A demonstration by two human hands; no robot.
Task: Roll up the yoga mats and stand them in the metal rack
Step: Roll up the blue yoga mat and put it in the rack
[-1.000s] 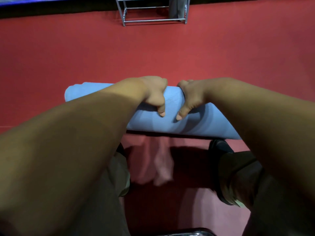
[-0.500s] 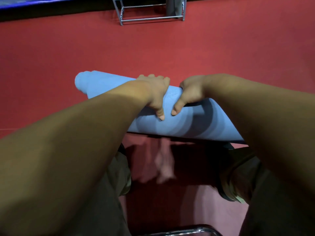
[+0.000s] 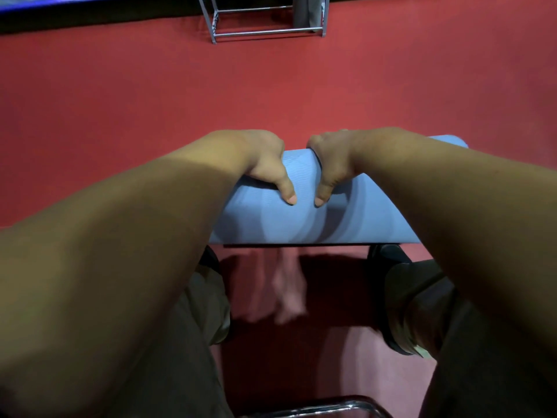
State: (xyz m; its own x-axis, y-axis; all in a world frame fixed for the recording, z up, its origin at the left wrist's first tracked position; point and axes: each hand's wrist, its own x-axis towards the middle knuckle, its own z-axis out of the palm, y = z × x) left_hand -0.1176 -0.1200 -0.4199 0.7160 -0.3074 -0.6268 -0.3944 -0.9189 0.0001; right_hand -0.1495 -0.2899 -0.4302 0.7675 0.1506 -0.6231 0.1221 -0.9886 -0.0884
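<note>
Both hands gripped the rolled blue yoga mat (image 3: pixel 304 218), left hand (image 3: pixel 265 164) and right hand (image 3: pixel 331 164) side by side at its middle, above the red floor (image 3: pixel 120 101). Ahead stood the metal rack (image 3: pixel 265 25). Gripped so centrally, its unheld ends could loosen and unroll, I judged.

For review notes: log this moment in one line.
blue yoga mat: rolled; left hand: grips it; right hand: grips it; metal rack: ahead across red floor; mat not yet racked

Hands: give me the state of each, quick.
Left hand: grips the mat.
Right hand: grips the mat as well.
</note>
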